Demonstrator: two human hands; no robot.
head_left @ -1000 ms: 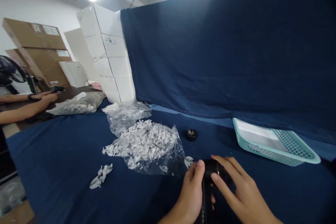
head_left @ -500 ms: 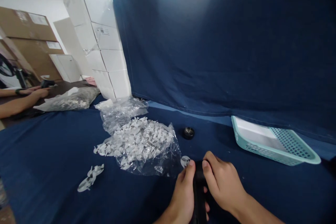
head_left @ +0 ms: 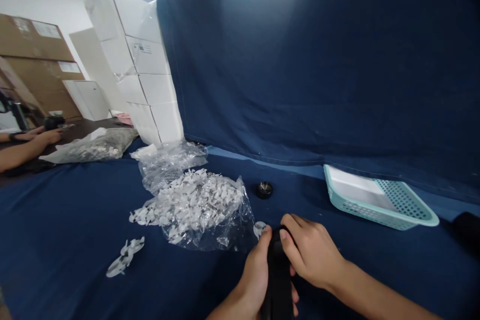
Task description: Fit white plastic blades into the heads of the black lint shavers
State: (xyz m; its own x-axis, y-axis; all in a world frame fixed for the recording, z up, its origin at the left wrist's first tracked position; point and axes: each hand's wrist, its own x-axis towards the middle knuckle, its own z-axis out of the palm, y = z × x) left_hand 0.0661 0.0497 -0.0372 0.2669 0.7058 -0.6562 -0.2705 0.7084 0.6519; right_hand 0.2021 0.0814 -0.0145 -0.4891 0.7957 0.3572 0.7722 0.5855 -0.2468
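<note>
My left hand [head_left: 254, 276] is wrapped round a long black object [head_left: 278, 280] whose exact kind I cannot make out. Its fingertips show on the far side of the object. My right hand [head_left: 312, 251] grips the top end, with thumb and fingers bent over it. A round white plastic piece [head_left: 259, 230] shows just beyond my left thumb; whether it touches the thumb is unclear. To the left, a heap of small white plastic pieces [head_left: 202, 202] lies on a clear plastic bag [head_left: 234, 235]. A few loose white pieces [head_left: 125, 257] lie apart on the blue cloth.
A small round black dish [head_left: 264, 189] sits behind my hands. The turquoise basket [head_left: 375, 210] stands at the right, near the hanging blue cloth [head_left: 300, 70]. White boxes [head_left: 150, 60] are stacked at the back left. Another person's hands [head_left: 45, 136] work beside a filled bag [head_left: 97, 146].
The view has turned slightly right, so the surroundings sit further left. Both hands still hold the black object, and more of its top end and side shows now.
</note>
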